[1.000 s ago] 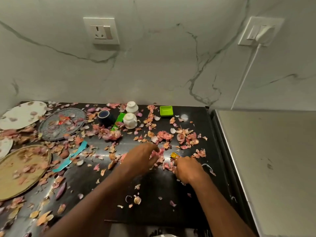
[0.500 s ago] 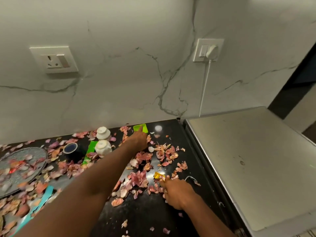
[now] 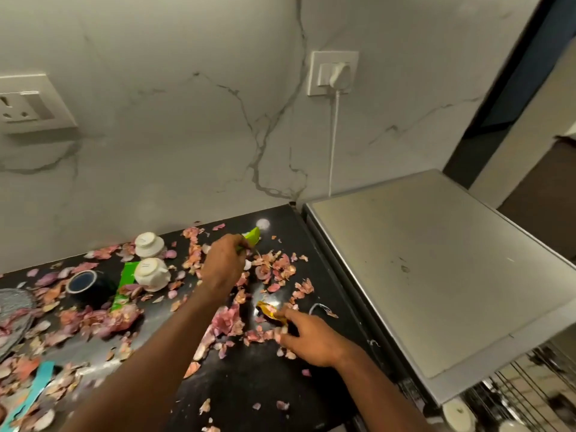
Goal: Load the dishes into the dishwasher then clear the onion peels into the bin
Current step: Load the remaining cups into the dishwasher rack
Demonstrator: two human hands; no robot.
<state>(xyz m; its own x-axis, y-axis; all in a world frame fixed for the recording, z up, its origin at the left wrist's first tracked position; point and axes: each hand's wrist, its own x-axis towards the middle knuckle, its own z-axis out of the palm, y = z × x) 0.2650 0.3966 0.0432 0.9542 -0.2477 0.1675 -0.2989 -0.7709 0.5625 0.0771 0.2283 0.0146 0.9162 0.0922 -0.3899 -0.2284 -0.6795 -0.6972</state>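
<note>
A single wide-angle view, taken from the person's head, looks forward and steeply down onto the black worktop (image 3: pixel 249 385), near enough that both forearms enter from 6 o'clock. It faces the marble wall (image 3: pixel 187 135), which fills the frame towards 12 o'clock. The grey appliance top (image 3: pixel 436 275) lies at 3 o'clock, and straight edges bow near the frame's borders.
</note>
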